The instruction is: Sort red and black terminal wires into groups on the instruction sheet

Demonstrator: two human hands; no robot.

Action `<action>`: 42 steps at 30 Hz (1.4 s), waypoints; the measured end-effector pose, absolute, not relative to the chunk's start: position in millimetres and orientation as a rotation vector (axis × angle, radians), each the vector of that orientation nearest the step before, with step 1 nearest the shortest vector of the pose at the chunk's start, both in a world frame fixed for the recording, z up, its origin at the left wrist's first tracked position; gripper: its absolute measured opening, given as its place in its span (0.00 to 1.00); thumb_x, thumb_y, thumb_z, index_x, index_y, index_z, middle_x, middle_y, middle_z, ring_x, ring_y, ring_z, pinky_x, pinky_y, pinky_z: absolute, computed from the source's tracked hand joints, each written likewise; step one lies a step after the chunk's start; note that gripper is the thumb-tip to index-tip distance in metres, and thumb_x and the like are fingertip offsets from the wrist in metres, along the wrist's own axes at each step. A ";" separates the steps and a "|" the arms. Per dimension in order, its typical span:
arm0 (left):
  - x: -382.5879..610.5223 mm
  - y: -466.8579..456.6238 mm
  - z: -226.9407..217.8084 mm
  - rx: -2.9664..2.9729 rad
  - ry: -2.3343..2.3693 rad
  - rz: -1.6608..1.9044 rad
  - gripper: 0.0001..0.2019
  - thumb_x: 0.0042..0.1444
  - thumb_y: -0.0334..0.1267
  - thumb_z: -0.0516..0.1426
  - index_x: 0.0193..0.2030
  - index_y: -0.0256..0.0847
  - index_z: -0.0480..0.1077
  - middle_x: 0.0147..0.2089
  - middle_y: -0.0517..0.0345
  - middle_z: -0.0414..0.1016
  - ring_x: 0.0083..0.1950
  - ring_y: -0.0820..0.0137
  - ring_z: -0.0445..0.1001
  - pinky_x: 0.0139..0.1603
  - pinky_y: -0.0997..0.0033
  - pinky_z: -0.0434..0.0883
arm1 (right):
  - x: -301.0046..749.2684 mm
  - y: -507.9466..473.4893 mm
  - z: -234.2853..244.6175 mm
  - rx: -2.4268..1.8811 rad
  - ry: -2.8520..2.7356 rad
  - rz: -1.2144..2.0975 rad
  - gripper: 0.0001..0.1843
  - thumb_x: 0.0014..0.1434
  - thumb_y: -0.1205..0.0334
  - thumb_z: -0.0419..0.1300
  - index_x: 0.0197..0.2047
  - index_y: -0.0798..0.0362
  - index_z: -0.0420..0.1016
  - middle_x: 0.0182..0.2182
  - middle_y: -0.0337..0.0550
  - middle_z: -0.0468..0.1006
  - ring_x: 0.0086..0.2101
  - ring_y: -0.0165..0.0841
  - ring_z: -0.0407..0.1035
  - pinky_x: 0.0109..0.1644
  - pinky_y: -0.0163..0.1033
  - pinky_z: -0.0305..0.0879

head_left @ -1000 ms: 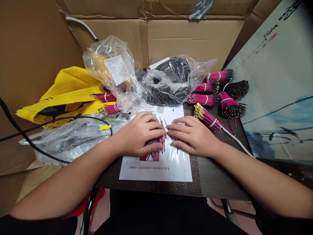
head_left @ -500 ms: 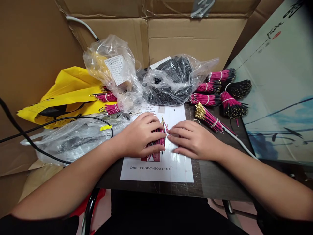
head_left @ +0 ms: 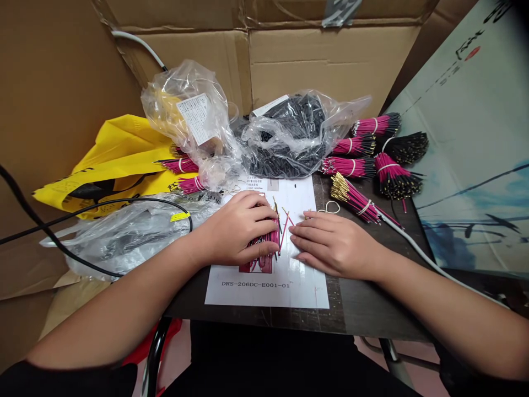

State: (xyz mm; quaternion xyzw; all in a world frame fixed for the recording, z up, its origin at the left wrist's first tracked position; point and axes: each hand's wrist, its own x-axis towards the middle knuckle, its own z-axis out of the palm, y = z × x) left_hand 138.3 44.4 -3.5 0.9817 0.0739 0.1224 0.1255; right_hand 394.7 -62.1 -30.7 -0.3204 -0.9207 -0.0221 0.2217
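Note:
My left hand (head_left: 243,229) lies flat, fingers stretched, over a pile of short pink and black wires (head_left: 273,237) on a printed sheet (head_left: 256,293). Wire ends poke out past its fingertips. My right hand (head_left: 330,242) rests palm down on the sheet's right side with its fingers extended; whatever is under the palm is hidden. Between the hands, a few loose pink wires (head_left: 285,234) lie crossed, one tip close to the right fingers. A pale elastic band (head_left: 332,207) lies just beyond the right hand.
Several tied wire bundles (head_left: 351,167) lie at the right. Behind the sheet sits a clear bag of black wires (head_left: 289,138). Another plastic bag (head_left: 185,105), a yellow bag (head_left: 124,135) and a black cable (head_left: 124,199) occupy the left. Cardboard (head_left: 322,66) walls the back.
My right hand has shifted right and slightly nearer, baring more of the loose wires and the elastic band. My left hand has stayed in place on the wires.

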 end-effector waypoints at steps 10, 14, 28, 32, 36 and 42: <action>138.8 41.8 -5.8 2.896 0.205 0.327 0.22 0.68 0.56 0.53 0.52 0.39 0.76 0.55 0.47 0.78 0.58 0.53 0.70 0.64 0.44 0.63 | 395.1 -55.7 -29.1 -1.032 -2.489 0.099 0.15 0.69 0.57 0.59 0.53 0.56 0.81 0.53 0.52 0.81 0.57 0.46 0.72 0.59 0.54 0.74; 140.0 40.5 -7.1 2.908 0.192 0.339 0.22 0.68 0.56 0.53 0.53 0.39 0.76 0.58 0.47 0.77 0.59 0.52 0.70 0.66 0.44 0.61 | 395.9 -55.0 -30.0 -1.079 -2.498 0.134 0.17 0.70 0.56 0.59 0.55 0.55 0.80 0.58 0.51 0.78 0.61 0.47 0.69 0.66 0.58 0.68; 136.4 43.1 -7.7 2.901 0.237 0.374 0.20 0.66 0.54 0.57 0.57 0.44 0.76 0.56 0.49 0.80 0.61 0.54 0.70 0.68 0.42 0.59 | 398.3 -51.6 -28.3 -1.125 -2.551 0.128 0.24 0.69 0.52 0.58 0.64 0.51 0.73 0.58 0.51 0.77 0.60 0.47 0.66 0.68 0.65 0.59; 135.4 43.7 -6.6 2.889 0.244 0.408 0.20 0.66 0.53 0.57 0.53 0.40 0.77 0.56 0.49 0.81 0.61 0.53 0.71 0.68 0.42 0.59 | 396.1 -46.0 -24.6 -1.117 -2.565 0.140 0.21 0.70 0.55 0.57 0.61 0.53 0.75 0.56 0.49 0.78 0.57 0.46 0.66 0.66 0.61 0.62; 134.5 45.3 -4.8 2.885 0.234 0.434 0.17 0.66 0.52 0.57 0.48 0.42 0.79 0.53 0.50 0.81 0.59 0.54 0.72 0.66 0.44 0.62 | 394.4 -44.8 -21.3 -1.119 -2.577 0.146 0.20 0.70 0.55 0.57 0.61 0.53 0.76 0.55 0.50 0.78 0.56 0.47 0.66 0.63 0.60 0.65; 134.3 44.8 -2.9 2.877 0.229 0.444 0.15 0.66 0.50 0.58 0.45 0.43 0.80 0.48 0.50 0.81 0.57 0.56 0.73 0.66 0.44 0.62 | 391.4 -46.8 -19.0 -1.119 -2.574 0.143 0.22 0.69 0.53 0.59 0.61 0.53 0.76 0.59 0.55 0.75 0.58 0.49 0.66 0.62 0.62 0.66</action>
